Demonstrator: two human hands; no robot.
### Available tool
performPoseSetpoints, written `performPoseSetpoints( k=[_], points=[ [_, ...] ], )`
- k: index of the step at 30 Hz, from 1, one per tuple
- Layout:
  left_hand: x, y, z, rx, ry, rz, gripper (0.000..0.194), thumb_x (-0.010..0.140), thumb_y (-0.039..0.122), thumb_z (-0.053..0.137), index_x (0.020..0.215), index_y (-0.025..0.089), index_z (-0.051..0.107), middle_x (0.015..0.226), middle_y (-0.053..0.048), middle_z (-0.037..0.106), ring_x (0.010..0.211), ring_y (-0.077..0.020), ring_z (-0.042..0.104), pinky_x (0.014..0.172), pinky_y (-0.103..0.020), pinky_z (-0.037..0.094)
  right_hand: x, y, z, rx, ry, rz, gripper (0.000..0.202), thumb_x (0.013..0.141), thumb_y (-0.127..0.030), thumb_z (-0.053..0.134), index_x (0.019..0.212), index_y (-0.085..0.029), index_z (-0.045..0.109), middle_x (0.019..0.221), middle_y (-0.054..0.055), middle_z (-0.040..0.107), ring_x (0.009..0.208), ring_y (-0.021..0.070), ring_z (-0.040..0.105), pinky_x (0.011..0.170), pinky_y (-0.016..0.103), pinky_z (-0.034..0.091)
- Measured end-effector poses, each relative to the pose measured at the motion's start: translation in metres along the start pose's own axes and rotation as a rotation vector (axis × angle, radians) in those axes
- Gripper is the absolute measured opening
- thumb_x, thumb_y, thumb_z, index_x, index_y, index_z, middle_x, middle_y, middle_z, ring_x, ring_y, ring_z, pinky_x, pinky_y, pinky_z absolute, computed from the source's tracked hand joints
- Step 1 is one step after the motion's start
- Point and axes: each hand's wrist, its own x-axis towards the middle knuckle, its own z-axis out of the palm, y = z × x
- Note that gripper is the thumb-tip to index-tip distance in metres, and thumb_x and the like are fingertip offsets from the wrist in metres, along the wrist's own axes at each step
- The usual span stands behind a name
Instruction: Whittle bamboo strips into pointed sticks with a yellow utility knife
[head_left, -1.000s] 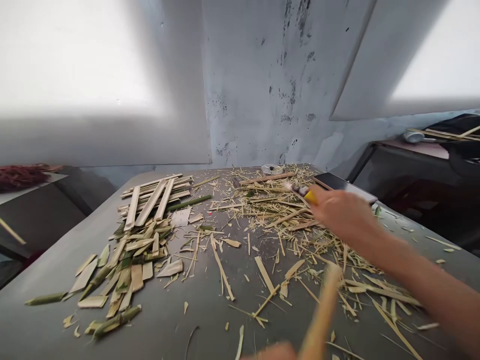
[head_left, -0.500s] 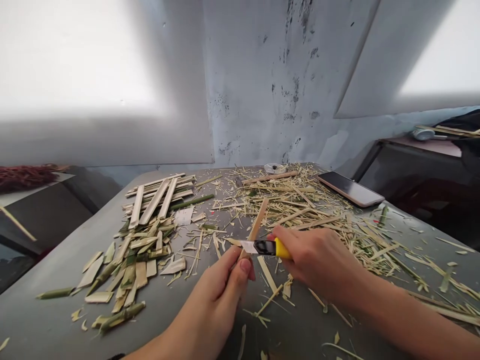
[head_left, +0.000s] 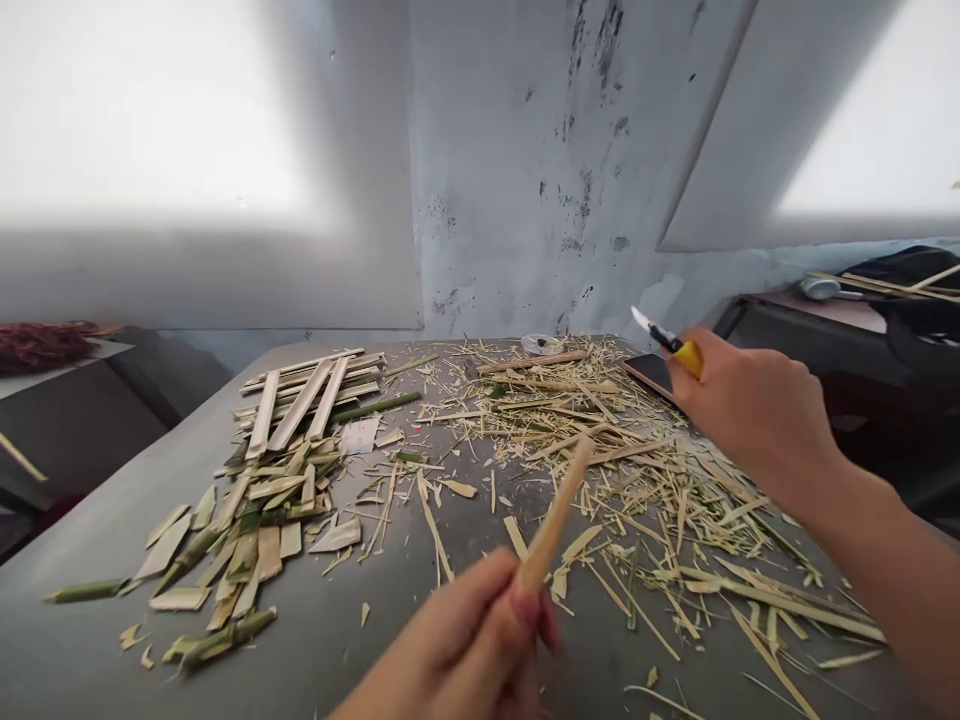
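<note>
A narrow bamboo strip [head_left: 556,515] slants up and away from my left hand [head_left: 491,640], whose thumb and fingers are closed round its lower end. Well up to the right, my right hand [head_left: 757,405] grips a yellow and black utility knife [head_left: 686,357], its blade out and pointing up to the left, apart from the strip. The knife is in the air in front of the phone [head_left: 651,373], which my right hand partly covers. Thin bamboo shavings [head_left: 675,490] lie below and left of my right hand.
At the left of the grey table [head_left: 97,530] are stacked bamboo strips [head_left: 300,405] and a heap of short offcuts [head_left: 247,540]. A clear round spool [head_left: 541,344] is at the back edge by the wall. Side tables stand left and right, the left one bearing reddish strands [head_left: 45,345].
My right hand has lifted the knife off the strip and swung it up and right. My left hand has shifted down and right with the strip.
</note>
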Motion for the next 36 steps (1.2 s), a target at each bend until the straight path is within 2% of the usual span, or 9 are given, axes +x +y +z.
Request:
performPoseSetpoints(
  k=[4, 10, 13, 16, 21, 23, 27, 31, 36],
  points=[
    [0.012, 0.015, -0.017, 0.001, 0.123, 0.056, 0.055, 0.092, 0.078, 0.051, 0.108, 0.025, 0.057, 0.057, 0.013, 0.027, 0.045, -0.0087, 0.013, 0.036, -0.019, 0.017, -0.023, -0.028, -0.003, 0.156, 0.009, -0.217, 0.016, 0.09, -0.025, 0.055, 0.099, -0.019, 0.067, 0.06, 0.002, 0.059, 0.05, 0.0149, 0.048, 0.053, 0.028, 0.022],
    [0.009, 0.028, -0.028, 0.311, 0.306, 0.166, 0.038, 0.106, 0.055, 0.042, 0.107, 0.021, 0.06, 0.06, 0.01, 0.036, 0.046, -0.009, 0.023, 0.041, -0.021, 0.023, -0.067, -0.086, -0.013, 0.416, -0.131, -0.62, 0.021, 0.085, -0.013, 0.049, 0.095, -0.019, 0.067, 0.067, 0.003, 0.068, 0.053, 0.0177, 0.059, 0.053, 0.03, 0.02],
    [0.007, 0.028, -0.025, 0.404, 0.333, 0.219, 0.034, 0.108, 0.049, 0.039, 0.091, 0.023, 0.053, 0.059, 0.009, 0.043, 0.044, -0.009, 0.032, 0.043, -0.02, 0.031, -0.075, -0.102, -0.014, 0.333, -0.315, -0.593, 0.02, 0.085, -0.012, 0.051, 0.095, -0.02, 0.066, 0.076, 0.005, 0.072, 0.06, 0.0188, 0.064, 0.055, 0.031, 0.019],
    [0.006, 0.02, -0.018, 0.328, 0.312, 0.159, 0.038, 0.105, 0.058, 0.035, 0.092, 0.025, 0.048, 0.059, 0.01, 0.041, 0.04, -0.0088, 0.028, 0.039, -0.021, 0.031, -0.058, -0.098, -0.008, 0.226, -0.415, -0.434, 0.019, 0.09, -0.015, 0.05, 0.099, -0.02, 0.066, 0.077, 0.007, 0.071, 0.066, 0.0202, 0.066, 0.056, 0.03, 0.021],
    [0.0, -0.007, -0.007, 0.429, 0.085, 0.12, 0.055, 0.094, 0.078, 0.043, 0.079, 0.025, 0.051, 0.058, 0.005, 0.046, 0.048, -0.0107, 0.039, 0.044, -0.022, 0.03, 0.003, -0.023, 0.0, 0.001, -0.37, 0.076, 0.026, 0.1, -0.024, 0.041, 0.094, -0.011, 0.064, 0.068, 0.016, 0.063, 0.051, 0.0212, 0.057, 0.056, 0.031, 0.027],
    [0.001, -0.009, -0.007, 0.47, 0.037, 0.121, 0.057, 0.097, 0.076, 0.037, 0.083, 0.024, 0.054, 0.056, 0.005, 0.046, 0.048, -0.0108, 0.043, 0.044, -0.021, 0.03, 0.012, 0.005, 0.0, -0.028, -0.336, 0.15, 0.033, 0.104, -0.032, 0.037, 0.097, -0.013, 0.063, 0.068, 0.016, 0.062, 0.052, 0.0214, 0.056, 0.056, 0.032, 0.027],
    [0.008, 0.007, -0.017, 0.426, 0.123, 0.091, 0.046, 0.105, 0.063, 0.027, 0.101, 0.024, 0.052, 0.053, 0.009, 0.048, 0.037, -0.0092, 0.04, 0.038, -0.018, 0.032, -0.014, 0.009, 0.001, 0.059, -0.353, 0.016, 0.024, 0.103, -0.035, 0.043, 0.096, -0.02, 0.061, 0.067, 0.009, 0.062, 0.056, 0.0207, 0.056, 0.055, 0.031, 0.025],
    [0.014, 0.022, -0.027, 0.526, 0.256, 0.16, 0.04, 0.105, 0.053, 0.031, 0.101, 0.021, 0.056, 0.055, 0.009, 0.049, 0.039, -0.0085, 0.042, 0.041, -0.019, 0.037, -0.053, -0.036, -0.007, 0.239, -0.391, -0.222, 0.01, 0.095, -0.029, 0.053, 0.092, -0.022, 0.059, 0.063, 0.002, 0.062, 0.056, 0.0178, 0.056, 0.054, 0.027, 0.025],
    [0.015, 0.025, -0.031, 0.64, 0.27, 0.195, 0.04, 0.105, 0.051, 0.029, 0.097, 0.021, 0.056, 0.061, 0.005, 0.055, 0.042, -0.009, 0.045, 0.044, -0.02, 0.04, -0.07, -0.082, -0.028, 0.32, -0.362, -0.471, 0.013, 0.089, -0.02, 0.052, 0.095, -0.02, 0.063, 0.07, 0.004, 0.07, 0.058, 0.0212, 0.064, 0.053, 0.029, 0.019]
  ],
)
